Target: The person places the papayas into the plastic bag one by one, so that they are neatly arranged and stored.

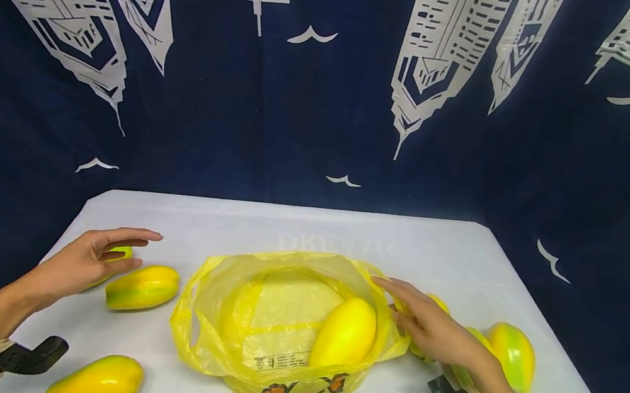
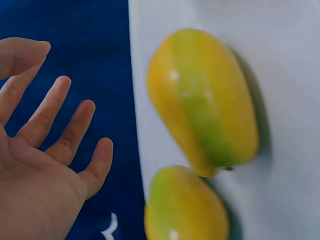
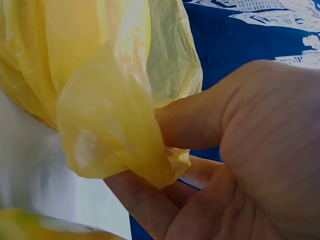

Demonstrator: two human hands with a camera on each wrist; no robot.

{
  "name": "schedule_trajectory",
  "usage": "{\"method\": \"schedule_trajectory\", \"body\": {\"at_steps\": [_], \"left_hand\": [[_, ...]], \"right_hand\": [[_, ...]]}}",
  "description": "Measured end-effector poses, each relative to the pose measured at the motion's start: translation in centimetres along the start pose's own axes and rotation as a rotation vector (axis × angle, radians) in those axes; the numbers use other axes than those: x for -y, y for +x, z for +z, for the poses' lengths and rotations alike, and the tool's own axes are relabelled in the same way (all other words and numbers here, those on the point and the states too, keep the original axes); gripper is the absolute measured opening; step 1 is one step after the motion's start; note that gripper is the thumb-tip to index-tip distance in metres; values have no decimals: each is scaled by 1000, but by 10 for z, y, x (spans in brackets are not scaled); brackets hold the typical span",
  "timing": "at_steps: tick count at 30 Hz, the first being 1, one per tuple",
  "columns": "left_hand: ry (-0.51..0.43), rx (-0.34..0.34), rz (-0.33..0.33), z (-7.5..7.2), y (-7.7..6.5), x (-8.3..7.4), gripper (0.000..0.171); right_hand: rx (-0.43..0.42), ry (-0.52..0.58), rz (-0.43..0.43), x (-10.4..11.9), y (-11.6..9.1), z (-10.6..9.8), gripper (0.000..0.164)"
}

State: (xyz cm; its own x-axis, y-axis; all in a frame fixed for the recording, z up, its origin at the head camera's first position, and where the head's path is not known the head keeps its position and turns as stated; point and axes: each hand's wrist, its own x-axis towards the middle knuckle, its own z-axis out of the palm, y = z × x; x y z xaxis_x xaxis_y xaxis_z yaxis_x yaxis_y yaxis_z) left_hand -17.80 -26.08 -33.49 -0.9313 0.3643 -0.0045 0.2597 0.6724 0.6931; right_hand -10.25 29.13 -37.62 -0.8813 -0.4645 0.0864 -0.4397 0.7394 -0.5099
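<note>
A yellow plastic bag [image 1: 241, 381] stands with its mouth spread wide on the white table. Inside it lies one smooth yellow fruit [image 1: 344, 333], apparently a papaya. My right hand [image 1: 438, 330] grips the bag's right edge; in the right wrist view the thumb and fingers [image 3: 190, 120] have the thin plastic between them. On the left, my left hand [image 1: 79, 263] hovers with fingers extended and holds nothing. Beneath and beside it are two yellow-green papayas [image 1: 143, 288], one partly hidden by the hand. Both papayas [image 2: 205, 100] show in the left wrist view, apart from the palm.
Another papaya [image 1: 93, 388] lies at the front left of the white table [image 1: 179, 203]. Several yellow-green fruits [image 1: 512, 354] sit at the right, partly behind my right hand and forearm. A dark blue cloth [image 1: 295, 110] with white building prints hangs beyond the table.
</note>
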Motion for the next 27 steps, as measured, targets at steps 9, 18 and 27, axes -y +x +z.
{"method": "schedule_trajectory", "body": {"at_steps": [9, 18, 27], "left_hand": [[-72, 29, -46, 18, -5, 18, 45], [-161, 42, -60, 22, -5, 34, 49], [-252, 81, -101, 27, -4, 50, 56]], "right_hand": [[-23, -26, -5, 1, -3, 1, 74], [-25, -35, -18, 1, -2, 3, 73], [-18, -24, -29, 0, 0, 3, 73]]}}
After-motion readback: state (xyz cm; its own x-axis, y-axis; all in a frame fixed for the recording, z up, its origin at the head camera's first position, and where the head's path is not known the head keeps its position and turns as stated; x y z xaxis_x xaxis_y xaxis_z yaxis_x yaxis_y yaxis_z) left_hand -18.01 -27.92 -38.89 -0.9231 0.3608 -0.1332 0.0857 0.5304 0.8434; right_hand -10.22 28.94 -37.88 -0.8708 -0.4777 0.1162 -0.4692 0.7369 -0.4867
